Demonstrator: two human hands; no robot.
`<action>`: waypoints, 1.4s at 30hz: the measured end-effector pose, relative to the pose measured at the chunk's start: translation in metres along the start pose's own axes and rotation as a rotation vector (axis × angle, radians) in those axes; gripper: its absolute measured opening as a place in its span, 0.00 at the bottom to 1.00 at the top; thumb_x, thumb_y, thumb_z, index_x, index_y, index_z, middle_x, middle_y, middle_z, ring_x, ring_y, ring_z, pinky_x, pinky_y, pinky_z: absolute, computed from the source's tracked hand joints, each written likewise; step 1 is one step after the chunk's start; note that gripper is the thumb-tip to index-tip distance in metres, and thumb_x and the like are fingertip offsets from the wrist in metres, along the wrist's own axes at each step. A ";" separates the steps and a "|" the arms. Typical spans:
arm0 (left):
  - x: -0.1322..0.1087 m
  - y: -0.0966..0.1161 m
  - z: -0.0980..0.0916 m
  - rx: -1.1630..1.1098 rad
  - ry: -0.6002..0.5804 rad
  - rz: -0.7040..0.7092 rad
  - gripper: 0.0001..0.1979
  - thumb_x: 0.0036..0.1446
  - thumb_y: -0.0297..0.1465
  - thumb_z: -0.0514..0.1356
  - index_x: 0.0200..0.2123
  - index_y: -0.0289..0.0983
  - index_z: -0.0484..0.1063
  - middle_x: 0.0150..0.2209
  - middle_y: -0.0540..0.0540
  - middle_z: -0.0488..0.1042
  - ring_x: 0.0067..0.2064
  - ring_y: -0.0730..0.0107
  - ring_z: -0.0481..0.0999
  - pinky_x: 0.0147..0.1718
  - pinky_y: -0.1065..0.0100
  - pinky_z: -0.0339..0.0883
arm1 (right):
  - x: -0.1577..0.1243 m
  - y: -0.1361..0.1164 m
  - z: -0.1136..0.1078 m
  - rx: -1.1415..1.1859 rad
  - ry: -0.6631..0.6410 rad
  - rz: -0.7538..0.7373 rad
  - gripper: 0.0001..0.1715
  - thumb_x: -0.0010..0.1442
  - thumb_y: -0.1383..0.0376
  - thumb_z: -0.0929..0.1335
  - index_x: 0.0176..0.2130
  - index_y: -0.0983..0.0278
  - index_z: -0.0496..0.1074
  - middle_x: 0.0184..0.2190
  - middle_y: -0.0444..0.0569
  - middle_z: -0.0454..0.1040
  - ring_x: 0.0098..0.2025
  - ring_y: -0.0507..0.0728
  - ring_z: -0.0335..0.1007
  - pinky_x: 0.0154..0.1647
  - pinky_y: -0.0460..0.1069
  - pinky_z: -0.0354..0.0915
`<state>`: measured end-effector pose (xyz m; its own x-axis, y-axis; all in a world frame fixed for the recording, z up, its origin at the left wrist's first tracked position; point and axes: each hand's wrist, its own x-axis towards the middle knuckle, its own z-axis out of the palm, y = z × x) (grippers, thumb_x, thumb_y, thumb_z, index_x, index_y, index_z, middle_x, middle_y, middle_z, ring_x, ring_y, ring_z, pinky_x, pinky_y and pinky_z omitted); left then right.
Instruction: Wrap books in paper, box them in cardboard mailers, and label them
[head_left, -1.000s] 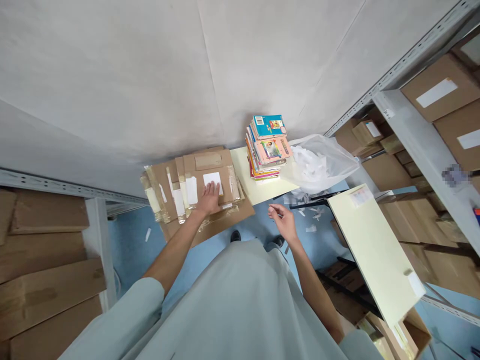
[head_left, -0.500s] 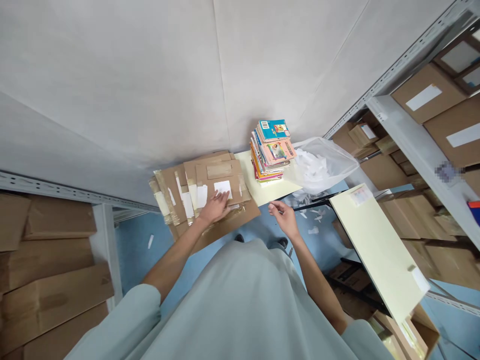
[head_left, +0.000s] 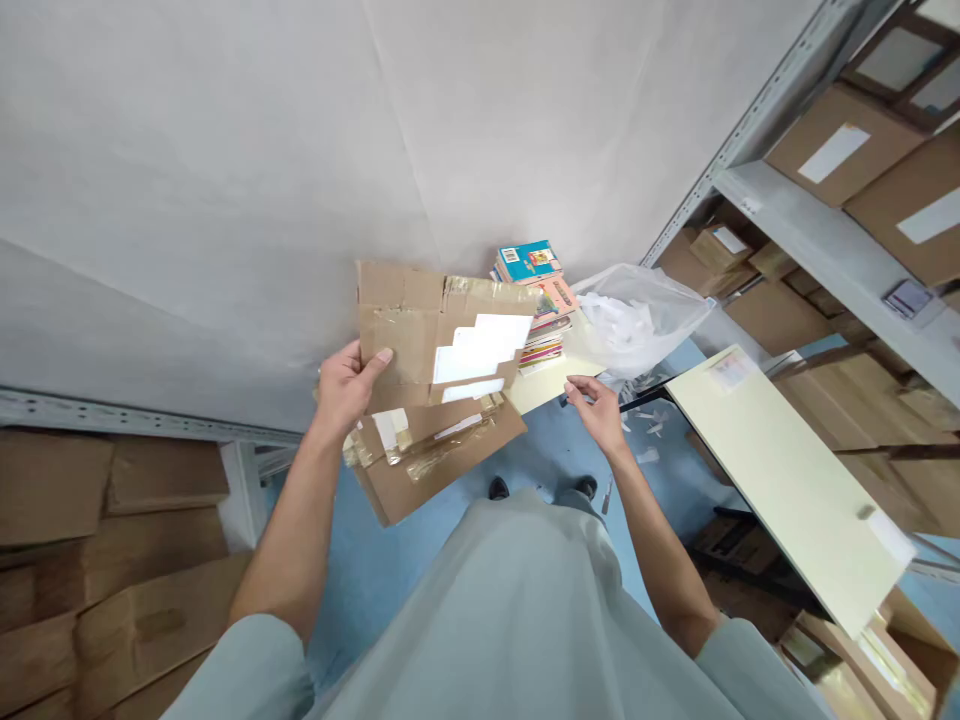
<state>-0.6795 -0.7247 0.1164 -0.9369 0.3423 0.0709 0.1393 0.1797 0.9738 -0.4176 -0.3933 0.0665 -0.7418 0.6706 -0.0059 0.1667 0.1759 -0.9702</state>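
Note:
My left hand [head_left: 346, 388] grips a flattened piece of cardboard [head_left: 405, 345] by its left edge, thumb on the near face. White labels [head_left: 480, 352] and clear tape show on that face. It is held up tilted above a stack of flattened cardboard [head_left: 442, 455] on the table, covering part of the stack. My right hand [head_left: 596, 408] is beside the table's front edge with thumb and fingertips pinched together. A small dark shape shows by those fingertips; whether it is held I cannot tell. Behind the raised cardboard stands a pile of books [head_left: 534, 270], partly hidden.
A clear plastic bag [head_left: 645, 320] of white paper scraps sits right of the books. Further right is a pale yellow tabletop [head_left: 780, 470]. Shelves with cardboard boxes [head_left: 836, 150] line the right; more boxes [head_left: 157, 620] fill the left. Paper scraps lie on the blue floor.
My left hand has lifted a piece of cardboard off the stack, tilting it up in front of the books. My right hand has shifted slightly right, and the view has turned a little.

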 end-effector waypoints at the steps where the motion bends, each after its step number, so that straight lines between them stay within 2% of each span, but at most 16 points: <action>1: 0.000 0.007 0.010 -0.083 -0.039 -0.037 0.32 0.52 0.59 0.76 0.48 0.40 0.83 0.44 0.43 0.88 0.47 0.50 0.87 0.47 0.57 0.83 | 0.002 0.000 -0.008 0.003 0.019 -0.005 0.38 0.60 0.33 0.77 0.50 0.62 0.84 0.48 0.60 0.88 0.50 0.67 0.86 0.54 0.62 0.83; 3: -0.003 0.019 0.036 -0.202 -0.116 -0.100 0.34 0.48 0.57 0.79 0.48 0.39 0.83 0.44 0.41 0.88 0.47 0.49 0.87 0.47 0.56 0.83 | 0.005 0.002 -0.026 0.035 0.063 -0.004 0.42 0.58 0.32 0.78 0.53 0.62 0.83 0.52 0.61 0.87 0.55 0.69 0.85 0.59 0.64 0.81; 6: -0.008 0.032 0.084 -0.291 -0.231 -0.161 0.34 0.45 0.55 0.82 0.47 0.38 0.84 0.43 0.41 0.89 0.48 0.47 0.88 0.47 0.54 0.84 | 0.006 0.009 -0.063 0.117 0.142 0.013 0.49 0.54 0.31 0.80 0.59 0.61 0.80 0.59 0.63 0.85 0.61 0.70 0.83 0.66 0.67 0.78; 11: -0.012 0.053 0.180 -0.317 -0.430 -0.214 0.32 0.44 0.54 0.83 0.44 0.38 0.85 0.43 0.40 0.89 0.48 0.46 0.89 0.47 0.54 0.84 | -0.006 0.029 -0.142 0.254 0.247 0.054 0.50 0.54 0.34 0.82 0.62 0.59 0.79 0.62 0.61 0.84 0.64 0.70 0.81 0.69 0.67 0.76; 16: -0.020 0.078 0.294 -0.299 -0.593 -0.236 0.33 0.43 0.54 0.83 0.44 0.37 0.86 0.42 0.40 0.89 0.47 0.45 0.89 0.47 0.53 0.84 | -0.024 0.053 -0.229 0.374 0.310 0.102 0.38 0.56 0.39 0.84 0.54 0.58 0.83 0.53 0.55 0.88 0.57 0.68 0.84 0.64 0.64 0.78; 20: -0.032 0.097 0.393 -0.286 -0.730 -0.242 0.32 0.42 0.53 0.83 0.43 0.37 0.86 0.44 0.39 0.89 0.49 0.45 0.89 0.50 0.53 0.83 | -0.039 0.077 -0.303 0.405 0.436 0.114 0.32 0.55 0.39 0.84 0.46 0.58 0.84 0.48 0.53 0.89 0.53 0.67 0.84 0.61 0.63 0.78; 25: -0.062 0.118 0.514 -0.267 -0.858 -0.245 0.33 0.42 0.53 0.84 0.45 0.37 0.87 0.45 0.39 0.89 0.52 0.45 0.88 0.53 0.53 0.82 | -0.068 0.107 -0.399 0.342 0.592 0.129 0.33 0.55 0.38 0.83 0.45 0.58 0.83 0.43 0.53 0.88 0.50 0.66 0.84 0.57 0.61 0.78; 29: -0.094 0.130 0.597 -0.245 -0.948 -0.234 0.34 0.46 0.55 0.82 0.48 0.38 0.86 0.47 0.40 0.89 0.53 0.46 0.88 0.54 0.53 0.81 | -0.096 0.128 -0.463 0.295 0.695 0.163 0.31 0.57 0.39 0.83 0.45 0.59 0.83 0.43 0.52 0.88 0.48 0.65 0.84 0.56 0.60 0.78; 34: -0.119 0.135 0.678 -0.181 -1.102 -0.235 0.37 0.48 0.59 0.80 0.50 0.37 0.85 0.49 0.38 0.89 0.54 0.45 0.87 0.54 0.52 0.82 | -0.125 0.157 -0.513 0.237 0.829 0.201 0.32 0.58 0.37 0.81 0.44 0.58 0.81 0.41 0.51 0.87 0.49 0.65 0.84 0.55 0.60 0.79; 42: -0.128 0.121 0.782 -0.094 -1.286 -0.229 0.37 0.48 0.61 0.79 0.49 0.37 0.86 0.50 0.37 0.89 0.58 0.44 0.85 0.64 0.49 0.76 | -0.142 0.193 -0.555 0.203 0.970 0.270 0.32 0.61 0.37 0.80 0.48 0.58 0.82 0.48 0.53 0.88 0.52 0.66 0.84 0.61 0.62 0.78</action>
<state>-0.2919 -0.0253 0.0557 0.0449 0.9524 -0.3016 -0.0532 0.3037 0.9513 0.0801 -0.0547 0.0141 0.1631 0.9794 -0.1189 0.0705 -0.1318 -0.9888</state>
